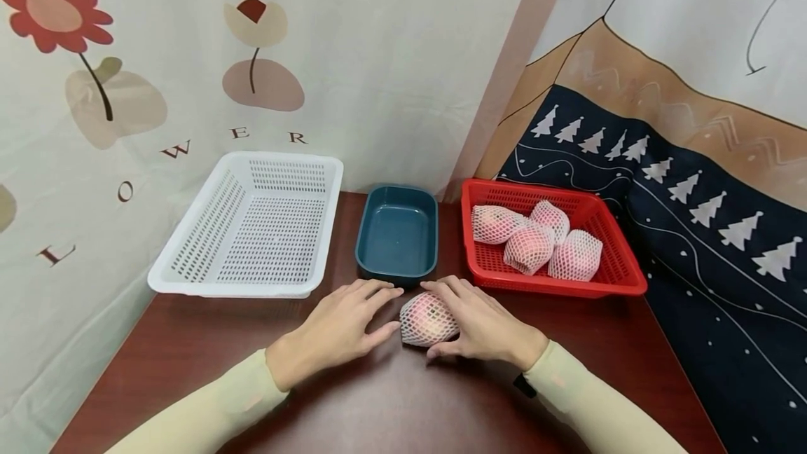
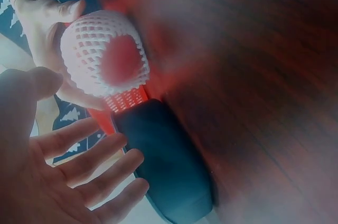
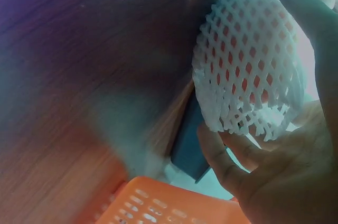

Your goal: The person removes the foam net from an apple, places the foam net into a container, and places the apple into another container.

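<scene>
A round reddish fruit in a white foam net (image 1: 428, 319), apple-like in size and colour, is near the middle of the table, just in front of the blue-green tub (image 1: 397, 273). My right hand (image 1: 482, 324) grips it from the right, fingers over the far side and thumb at the near side; the right wrist view shows the netted fruit (image 3: 248, 60) against the palm. My left hand (image 1: 343, 328) is at the left, fingers spread and holding nothing. A gap separates it from the netted fruit (image 2: 103, 52) in the left wrist view.
A red basket (image 1: 555, 289) at the right contains several more net-wrapped fruits (image 1: 529, 247). On the left stands a white perforated basket (image 1: 239, 289). Printed curtains (image 1: 403, 76) hang behind the brown table (image 1: 378, 398).
</scene>
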Available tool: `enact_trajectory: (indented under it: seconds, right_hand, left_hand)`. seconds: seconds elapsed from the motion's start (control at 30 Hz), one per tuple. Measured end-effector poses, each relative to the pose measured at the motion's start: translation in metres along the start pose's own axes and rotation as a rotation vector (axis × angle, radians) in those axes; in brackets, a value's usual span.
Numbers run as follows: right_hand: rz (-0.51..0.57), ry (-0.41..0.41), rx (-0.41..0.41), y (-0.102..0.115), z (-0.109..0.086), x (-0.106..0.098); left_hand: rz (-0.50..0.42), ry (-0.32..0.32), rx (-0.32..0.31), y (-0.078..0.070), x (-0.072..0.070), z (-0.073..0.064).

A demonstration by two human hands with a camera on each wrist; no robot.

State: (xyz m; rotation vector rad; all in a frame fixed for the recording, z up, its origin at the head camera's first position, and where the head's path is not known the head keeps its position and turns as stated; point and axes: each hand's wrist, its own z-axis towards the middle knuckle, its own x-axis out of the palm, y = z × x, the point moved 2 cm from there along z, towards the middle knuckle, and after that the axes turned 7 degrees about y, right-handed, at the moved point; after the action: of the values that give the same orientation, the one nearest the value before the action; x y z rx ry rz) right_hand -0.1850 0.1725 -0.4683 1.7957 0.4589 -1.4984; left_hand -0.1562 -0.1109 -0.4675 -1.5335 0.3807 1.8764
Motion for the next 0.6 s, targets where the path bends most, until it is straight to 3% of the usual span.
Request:
enact_trajectory:
  seconds: [0.6]
  right_hand:
    - [0.2, 0.012, -0.012, -0.0026, 0.0027, 0.0037]
  left_hand:
    - [-0.185, 0.07, -0.114, 0.0034, 0.0022, -0.0067]
